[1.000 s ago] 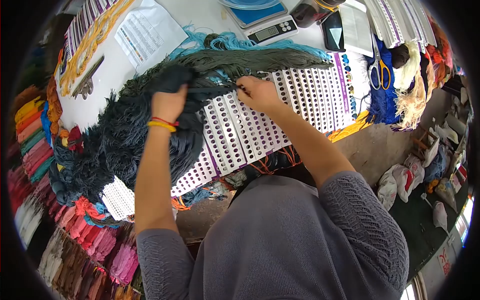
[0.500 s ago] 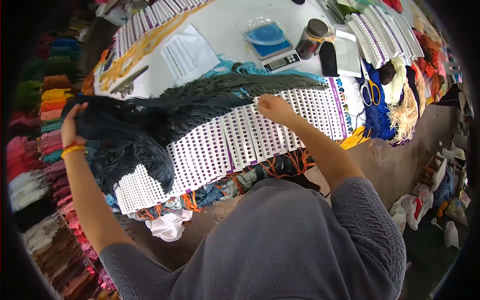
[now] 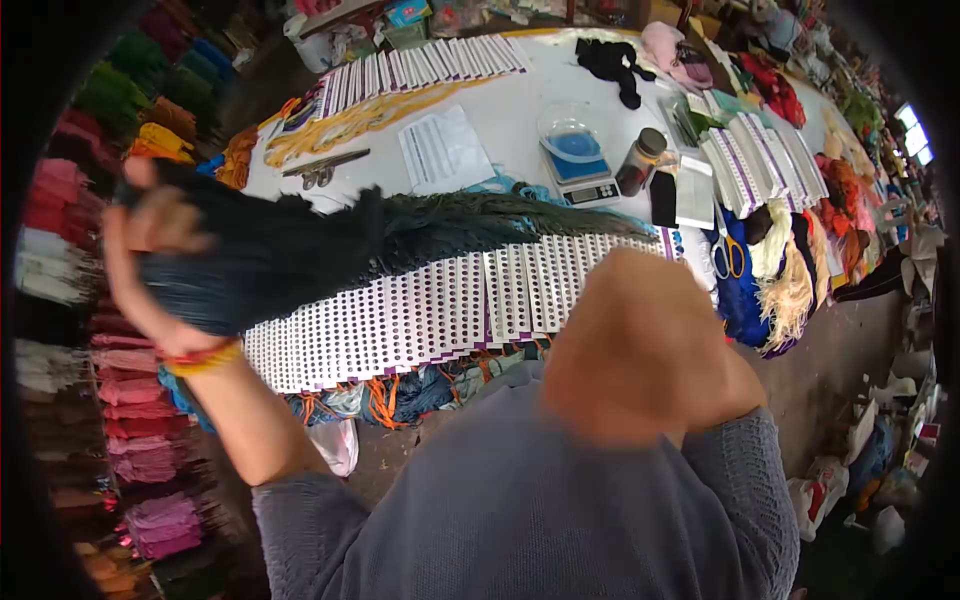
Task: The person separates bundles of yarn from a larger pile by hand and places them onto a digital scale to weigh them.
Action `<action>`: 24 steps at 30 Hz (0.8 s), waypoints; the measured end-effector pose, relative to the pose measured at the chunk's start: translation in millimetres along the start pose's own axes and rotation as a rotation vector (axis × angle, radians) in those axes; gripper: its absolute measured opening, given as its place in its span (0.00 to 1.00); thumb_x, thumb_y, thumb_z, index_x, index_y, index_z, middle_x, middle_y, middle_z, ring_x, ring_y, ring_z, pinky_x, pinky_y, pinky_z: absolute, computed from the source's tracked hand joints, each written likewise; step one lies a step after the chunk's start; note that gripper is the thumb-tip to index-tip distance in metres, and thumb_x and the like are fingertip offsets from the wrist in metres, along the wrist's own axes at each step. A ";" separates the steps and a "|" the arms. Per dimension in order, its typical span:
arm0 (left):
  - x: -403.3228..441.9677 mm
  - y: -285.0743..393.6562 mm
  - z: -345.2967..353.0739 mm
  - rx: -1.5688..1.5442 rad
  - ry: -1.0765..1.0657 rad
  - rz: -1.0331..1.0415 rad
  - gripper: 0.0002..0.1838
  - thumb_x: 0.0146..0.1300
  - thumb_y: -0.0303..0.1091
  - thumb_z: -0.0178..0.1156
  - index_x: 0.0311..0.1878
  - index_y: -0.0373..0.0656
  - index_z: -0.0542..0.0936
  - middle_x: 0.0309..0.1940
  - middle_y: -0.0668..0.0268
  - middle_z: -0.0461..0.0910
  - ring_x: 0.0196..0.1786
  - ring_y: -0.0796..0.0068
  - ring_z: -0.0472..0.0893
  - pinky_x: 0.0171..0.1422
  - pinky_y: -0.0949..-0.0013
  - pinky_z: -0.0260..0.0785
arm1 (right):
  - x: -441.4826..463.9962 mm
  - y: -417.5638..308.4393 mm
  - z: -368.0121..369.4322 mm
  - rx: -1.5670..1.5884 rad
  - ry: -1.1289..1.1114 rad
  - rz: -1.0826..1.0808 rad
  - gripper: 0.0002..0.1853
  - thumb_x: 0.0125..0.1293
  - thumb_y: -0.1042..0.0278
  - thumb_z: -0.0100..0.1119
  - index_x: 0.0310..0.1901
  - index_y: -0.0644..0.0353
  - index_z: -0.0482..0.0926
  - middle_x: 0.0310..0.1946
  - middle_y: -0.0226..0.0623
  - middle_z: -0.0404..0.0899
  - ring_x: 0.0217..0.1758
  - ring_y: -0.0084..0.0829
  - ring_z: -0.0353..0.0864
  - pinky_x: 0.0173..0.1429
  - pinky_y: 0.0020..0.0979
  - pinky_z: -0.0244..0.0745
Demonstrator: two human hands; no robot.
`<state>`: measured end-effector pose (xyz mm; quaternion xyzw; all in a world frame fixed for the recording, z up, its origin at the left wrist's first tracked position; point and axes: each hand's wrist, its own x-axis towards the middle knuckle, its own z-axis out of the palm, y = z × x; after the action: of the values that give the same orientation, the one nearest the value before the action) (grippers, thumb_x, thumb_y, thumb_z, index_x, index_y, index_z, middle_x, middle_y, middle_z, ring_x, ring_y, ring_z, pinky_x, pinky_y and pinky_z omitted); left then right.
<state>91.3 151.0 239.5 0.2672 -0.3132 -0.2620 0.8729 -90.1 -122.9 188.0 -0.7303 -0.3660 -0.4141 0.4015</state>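
Your right hand point(image 3: 640, 345) has drawn back from the punched cards point(image 3: 400, 320), its grip blurred beyond telling; past them, one scale point(image 3: 590, 192). Your left hand point(image 3: 160, 220) clutches one dark bundle point(image 3: 270, 250).

Yarn/thread workshop by the look of it: colour-grouped skeins point(image 3: 148, 460) racked down the left, white tabletop point(image 3: 522, 132) with rows of punched cards point(image 3: 400, 320) near, dark strands point(image 3: 450, 225) along their far ends, digital scale point(image 3: 592, 193) farther back, scissors point(image 3: 728, 243) and peach hanks point(image 3: 785, 295) right.
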 end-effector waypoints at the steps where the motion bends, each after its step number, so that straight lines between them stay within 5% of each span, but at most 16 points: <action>1: -7.8 -32.3 3.7 0.036 0.080 0.009 0.17 0.64 0.37 0.46 0.52 0.37 0.66 0.20 0.75 0.58 0.22 0.85 0.59 0.26 0.77 0.54 | 14.6 -15.5 11.1 0.077 0.090 -0.201 0.06 0.46 0.80 0.54 0.28 0.62 0.76 0.20 0.35 0.73 0.18 0.26 0.69 0.21 0.26 0.64; 5: -46.9 -147.0 -40.2 0.132 0.540 -0.339 0.12 0.60 0.35 0.53 0.40 0.36 0.73 0.16 0.76 0.61 0.19 0.84 0.61 0.22 0.79 0.53 | 35.2 -56.9 9.1 0.100 -0.059 -0.251 0.03 0.49 0.75 0.54 0.27 0.63 0.76 0.20 0.35 0.72 0.15 0.25 0.67 0.18 0.24 0.61; 8: -103.2 -209.7 -88.6 -0.195 0.690 -0.582 0.09 0.61 0.34 0.51 0.39 0.38 0.75 0.16 0.75 0.65 0.19 0.82 0.65 0.25 0.80 0.58 | 40.2 -68.3 -3.8 -0.029 0.001 -0.333 0.03 0.50 0.74 0.54 0.28 0.61 0.76 0.21 0.34 0.72 0.16 0.25 0.67 0.18 0.25 0.61; 9: -120.3 -218.6 -93.5 -0.270 0.588 -0.637 0.08 0.61 0.33 0.50 0.38 0.39 0.75 0.16 0.73 0.66 0.21 0.81 0.66 0.27 0.80 0.61 | 42.9 -70.1 -7.7 -0.063 0.013 -0.369 0.03 0.51 0.74 0.53 0.28 0.60 0.76 0.21 0.34 0.72 0.16 0.25 0.67 0.18 0.25 0.62; 11: -146.6 -232.7 -96.3 -0.348 0.799 -0.715 0.07 0.61 0.31 0.50 0.38 0.39 0.74 0.17 0.70 0.66 0.22 0.81 0.66 0.27 0.79 0.61 | 49.1 -72.8 -13.7 -0.092 0.021 -0.439 0.03 0.51 0.73 0.53 0.28 0.59 0.75 0.21 0.34 0.72 0.17 0.25 0.67 0.18 0.25 0.62; 17: -136.8 -207.3 -80.7 -0.386 0.601 -0.635 0.07 0.62 0.31 0.49 0.40 0.40 0.74 0.17 0.70 0.66 0.22 0.80 0.66 0.28 0.81 0.60 | 64.2 -83.9 -42.3 -0.175 0.035 -0.691 0.03 0.53 0.71 0.52 0.29 0.56 0.75 0.22 0.32 0.73 0.18 0.26 0.67 0.18 0.26 0.63; 19: -118.1 -203.3 -46.0 -0.255 0.883 -0.494 0.08 0.63 0.31 0.49 0.40 0.40 0.75 0.17 0.70 0.66 0.22 0.81 0.65 0.28 0.81 0.59 | 72.5 -92.0 -59.9 -0.224 0.011 -0.810 0.03 0.54 0.71 0.52 0.30 0.54 0.75 0.22 0.32 0.73 0.19 0.26 0.67 0.18 0.26 0.64; 20: -123.5 -207.8 -51.1 -0.218 0.832 -0.482 0.09 0.63 0.31 0.48 0.40 0.38 0.75 0.17 0.70 0.66 0.22 0.82 0.64 0.28 0.82 0.58 | 59.2 -94.9 -54.2 -0.264 0.197 -0.716 0.02 0.55 0.71 0.52 0.28 0.55 0.75 0.22 0.33 0.73 0.17 0.26 0.67 0.17 0.26 0.63; 23: -124.4 -212.1 -44.7 -0.323 0.574 -0.470 0.10 0.64 0.30 0.47 0.41 0.35 0.74 0.18 0.70 0.67 0.22 0.83 0.63 0.27 0.82 0.56 | 44.2 -88.6 -63.6 -0.306 0.230 -0.669 0.03 0.57 0.68 0.55 0.34 0.52 0.75 0.22 0.31 0.75 0.18 0.27 0.68 0.16 0.27 0.64; 24: -122.9 -215.7 -40.4 -0.318 0.557 -0.478 0.10 0.64 0.30 0.47 0.41 0.35 0.74 0.18 0.69 0.67 0.22 0.83 0.62 0.26 0.82 0.56 | 38.8 -87.6 -58.1 -0.248 0.342 -0.629 0.03 0.51 0.70 0.56 0.29 0.57 0.74 0.19 0.30 0.70 0.17 0.25 0.66 0.16 0.25 0.58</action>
<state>-25.4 84.7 26.8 0.2548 0.0509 -0.4204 0.8693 -169.0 -130.9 267.1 -0.5457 -0.4470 -0.6742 0.2187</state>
